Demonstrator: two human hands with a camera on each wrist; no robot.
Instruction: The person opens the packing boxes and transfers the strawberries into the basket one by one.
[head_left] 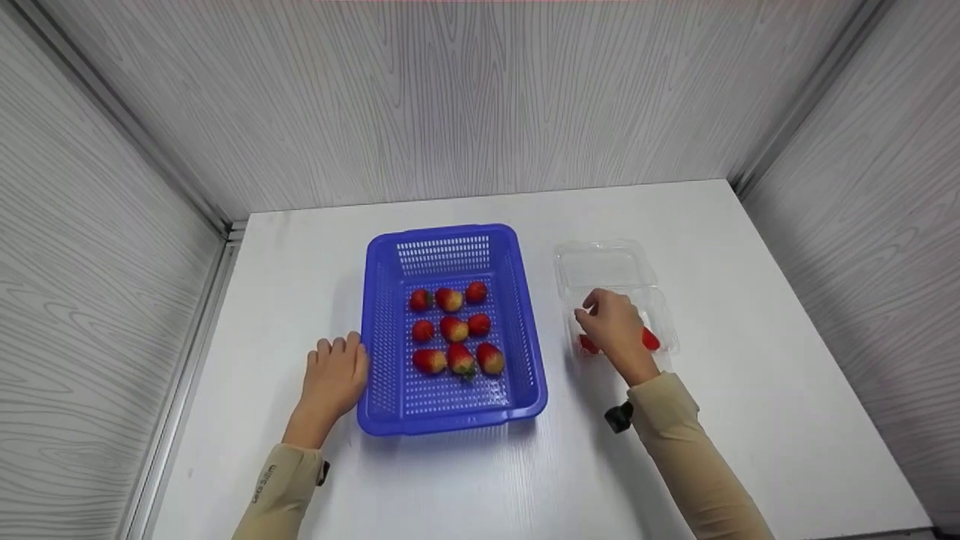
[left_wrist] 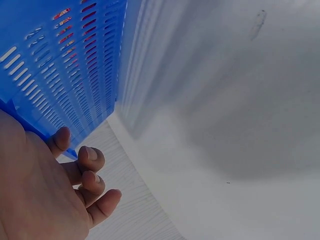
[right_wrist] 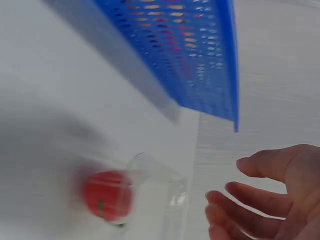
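Note:
A blue plastic basket (head_left: 529,330) with slotted walls holds several red strawberries (head_left: 454,328) in rows, some with pale yellow ends. My left hand (head_left: 335,377) is at its left rim, and in the left wrist view the curled fingers (left_wrist: 61,141) meet the rim's edge; the thumb is hidden. To the right lies a clear hinged plastic box (head_left: 600,266), lid folded back, with red strawberries (head_left: 650,339) in it, partly covered by my right hand (head_left: 615,326). That hand is above the box, thumb and fingers apart, nothing between them in the right wrist view.
Both things stand on a white table (head_left: 480,480), with pale wood-grain panels (head_left: 480,105) behind and at both sides. A small black device (head_left: 619,417) is strapped at the right wrist. The basket is a short way left of the box.

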